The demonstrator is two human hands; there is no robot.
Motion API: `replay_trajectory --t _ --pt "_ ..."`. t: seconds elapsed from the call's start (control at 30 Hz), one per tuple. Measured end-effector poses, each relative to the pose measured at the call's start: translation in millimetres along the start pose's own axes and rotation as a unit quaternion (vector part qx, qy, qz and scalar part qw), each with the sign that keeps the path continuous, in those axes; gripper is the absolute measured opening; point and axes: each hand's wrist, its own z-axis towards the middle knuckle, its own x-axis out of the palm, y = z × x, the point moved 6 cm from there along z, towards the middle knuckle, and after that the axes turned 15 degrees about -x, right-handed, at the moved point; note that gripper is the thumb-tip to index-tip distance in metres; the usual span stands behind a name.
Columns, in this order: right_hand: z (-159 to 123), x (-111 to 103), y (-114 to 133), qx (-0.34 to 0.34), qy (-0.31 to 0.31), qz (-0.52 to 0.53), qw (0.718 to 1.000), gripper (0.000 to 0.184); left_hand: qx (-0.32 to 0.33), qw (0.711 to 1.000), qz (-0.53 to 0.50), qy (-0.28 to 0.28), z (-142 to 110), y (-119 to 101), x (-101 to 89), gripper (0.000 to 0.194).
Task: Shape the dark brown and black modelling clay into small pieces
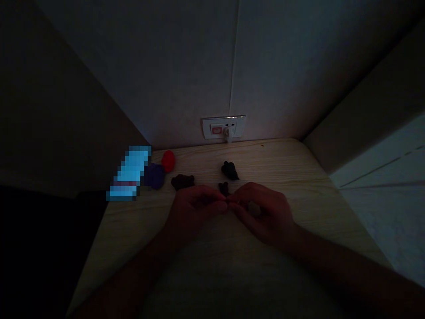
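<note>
My left hand (pixel 197 207) and my right hand (pixel 265 210) meet fingertip to fingertip over the wooden tabletop (pixel 206 257). Both are closed in a pinch, and whatever sits between the fingertips is too small and dark to make out. Just beyond them lies a small dark lump (pixel 223 188). A larger black lump (pixel 229 170), with a pointed end, rests behind that one. Left of these, partly behind my left hand, is a dark brown lump (pixel 182 181). The lumps look soft, like modelling clay.
A red lump (pixel 168 161) and a purple lump (pixel 155 176) lie at the back left, beside a bright, pixelated slab (pixel 129 173). Behind the table, the wall (pixel 172 66) carries a socket plate (pixel 207 128) with a white plug (pixel 229 133) in it. The light is dim.
</note>
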Motion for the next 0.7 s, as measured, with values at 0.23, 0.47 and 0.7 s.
replay_trajectory --t 0.23,0.47,0.7 --pt "-0.2 0.5 -0.2 -0.002 0.003 -0.002 1.0 0.011 0.008 1.0 -0.007 -0.011 -0.1 -3.7 0.0 0.017" --pt "1.9 -0.7 3.2 -0.02 -0.001 -0.002 1.0 0.013 0.001 1.0 -0.008 -0.029 0.8 -1.7 -1.9 0.016" --pt "0.6 -0.5 4.0 -0.031 -0.005 -0.019 0.999 0.014 0.003 1.0 -0.008 -0.022 0.5 -3.2 -0.5 0.016"
